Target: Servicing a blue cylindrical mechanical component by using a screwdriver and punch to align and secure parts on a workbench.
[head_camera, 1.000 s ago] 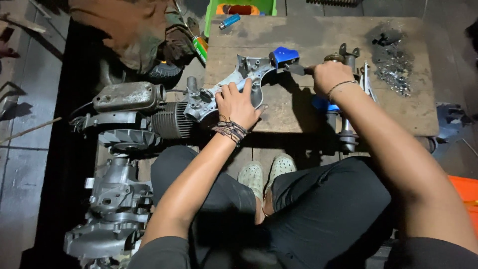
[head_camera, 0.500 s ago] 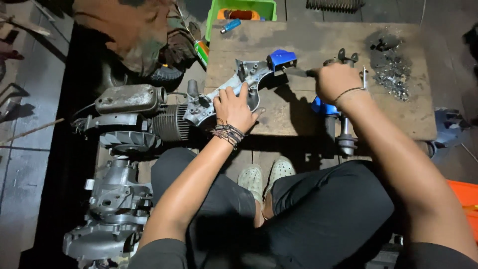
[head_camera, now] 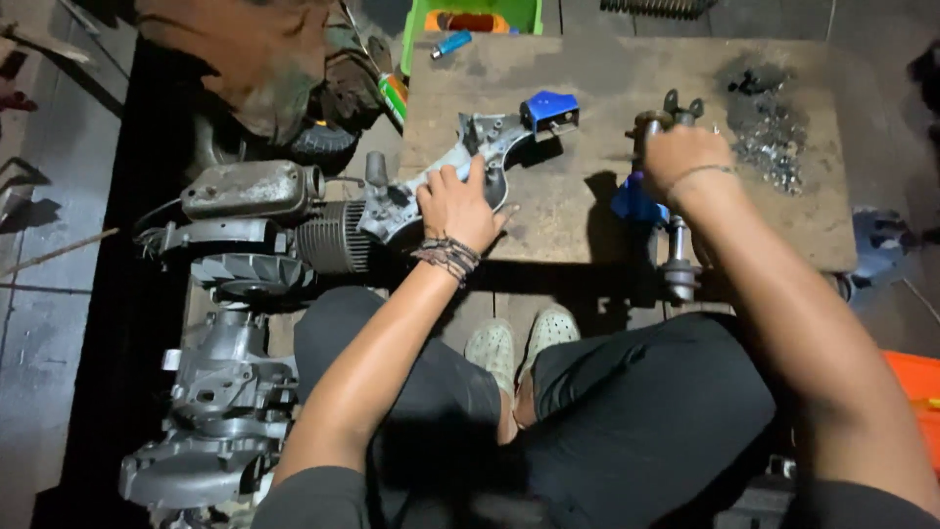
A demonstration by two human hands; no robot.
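Observation:
My left hand [head_camera: 455, 203] lies over a grey metal engine casting [head_camera: 482, 137] and presses it onto the wooden board [head_camera: 578, 211]; braided bands circle that wrist. A blue part [head_camera: 550, 109] sits at the casting's far end. Further right, apart from the casting, my right hand [head_camera: 682, 159] is closed around a metal tool [head_camera: 647, 121] whose end sticks out past my fingers. Below that hand there is a blue object [head_camera: 633, 203]. A steel shaft [head_camera: 679, 263] reaches down over the board's near edge.
A heap of small dark metal bits [head_camera: 771, 125] lies at the board's right. A finned engine with its cover [head_camera: 257, 227] and a grey crankcase [head_camera: 217, 416] stand on the left. A green crate [head_camera: 472, 17] and a blue lighter [head_camera: 451, 43] are at the back. My feet [head_camera: 521, 345] are below the board.
My right hand has drawn the tool back from the blue part and moved slightly right. My left hand has stayed on the casting.

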